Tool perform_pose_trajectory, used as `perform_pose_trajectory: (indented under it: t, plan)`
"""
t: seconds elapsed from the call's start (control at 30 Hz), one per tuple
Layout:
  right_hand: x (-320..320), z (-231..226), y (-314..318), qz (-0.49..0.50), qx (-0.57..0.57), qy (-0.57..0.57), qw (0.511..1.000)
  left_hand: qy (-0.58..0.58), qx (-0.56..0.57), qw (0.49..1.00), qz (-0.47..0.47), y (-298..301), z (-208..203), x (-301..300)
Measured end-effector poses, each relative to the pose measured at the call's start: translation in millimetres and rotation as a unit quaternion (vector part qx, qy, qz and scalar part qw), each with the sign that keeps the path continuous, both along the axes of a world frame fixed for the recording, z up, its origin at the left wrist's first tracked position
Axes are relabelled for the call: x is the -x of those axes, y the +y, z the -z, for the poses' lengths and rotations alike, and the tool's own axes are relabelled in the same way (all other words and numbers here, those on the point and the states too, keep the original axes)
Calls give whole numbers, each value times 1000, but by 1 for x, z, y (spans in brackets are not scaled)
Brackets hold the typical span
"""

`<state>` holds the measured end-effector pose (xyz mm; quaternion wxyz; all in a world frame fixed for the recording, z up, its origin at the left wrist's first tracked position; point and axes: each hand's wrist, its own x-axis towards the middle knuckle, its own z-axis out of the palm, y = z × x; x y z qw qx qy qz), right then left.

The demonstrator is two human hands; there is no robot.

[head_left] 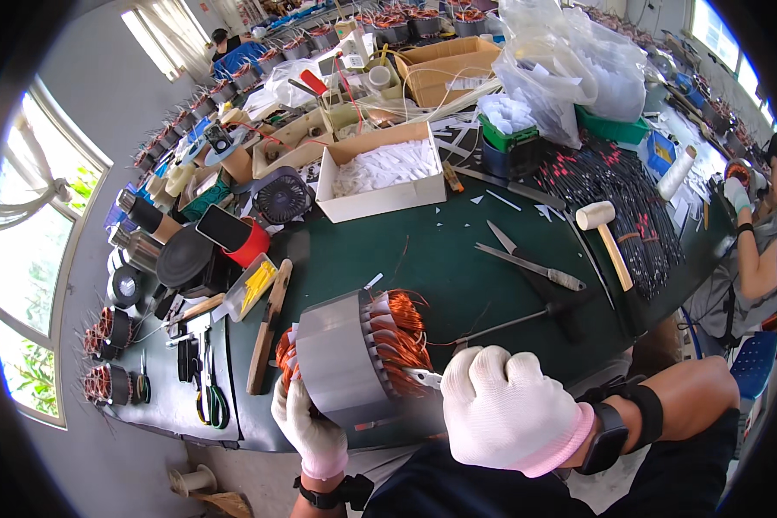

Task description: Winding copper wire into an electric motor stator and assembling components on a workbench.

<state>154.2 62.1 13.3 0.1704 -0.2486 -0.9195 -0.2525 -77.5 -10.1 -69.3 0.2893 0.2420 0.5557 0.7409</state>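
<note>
A grey motor stator (337, 345) with orange copper windings (401, 332) lies on its side at the table's near edge. My left hand (311, 432), in a white glove, grips its lower left end, with fingers against the windings there. My right hand (509, 410), gloved too, is closed around a tool whose flat silver metal tip (424, 377) touches the windings at the stator's right end. The tool's handle is hidden in my fist. Just beyond that hand lies a thin dark rod with a T-shaped handle (565, 311).
Scissors (527, 259) and a white-headed mallet (609, 233) lie to the right. A wooden stick (269, 328) and a tray of yellow pieces (255, 287) sit left. A white box of paper slips (380, 186) stands behind. Another person's gloved hand (736, 194) works at far right.
</note>
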Motion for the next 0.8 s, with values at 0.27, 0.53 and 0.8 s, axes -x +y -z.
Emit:
perform_pose_trajectory:
  t: [0.27, 0.53, 0.8]
  plan:
    - [10, -16, 5, -10, -39, -50, 998, 48, 14, 996, 76, -10, 21, 19]
    - [17, -31, 2, -16, -70, -118, 990, -68, -24, 994, 79, 0, -1, 10]
    - [21, -32, -1, -10, -90, -146, 985, -93, -33, 992, 78, 2, -7, 7]
